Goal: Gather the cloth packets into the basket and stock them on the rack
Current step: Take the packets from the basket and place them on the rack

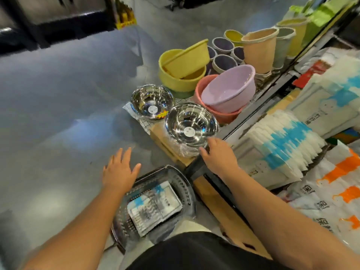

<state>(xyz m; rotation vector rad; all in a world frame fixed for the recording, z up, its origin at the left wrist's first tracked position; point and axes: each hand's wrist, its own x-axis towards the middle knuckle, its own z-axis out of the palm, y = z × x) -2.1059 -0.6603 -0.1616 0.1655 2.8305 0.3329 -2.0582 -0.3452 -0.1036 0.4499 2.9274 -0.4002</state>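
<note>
Dark clothing (194, 252) on the person's lap sits lowest in view. Just beyond it the mesh basket (122, 225) rests on the floor (58, 114), probably parked close so both arms can reach it. Inside the basket lie a few cloth packets (155, 205), flat and white with blue print, so gathering looks done and stocking appears to be underway. Past the basket's far left rim the left hand (118, 172) hovers palm down, fingers straight and spread, holding nothing. Beyond the basket's far right rim the right hand (220, 156) reaches toward the rack (196, 169), fingers loosely extended and empty. I cannot tell whether it touches the wrapped steel bowl (191, 125) beside it. Right of the basket, on the rack's shelf, a row of matching packets (282, 145) stands on edge, fanned tight, likely to save space and show the print.
</note>
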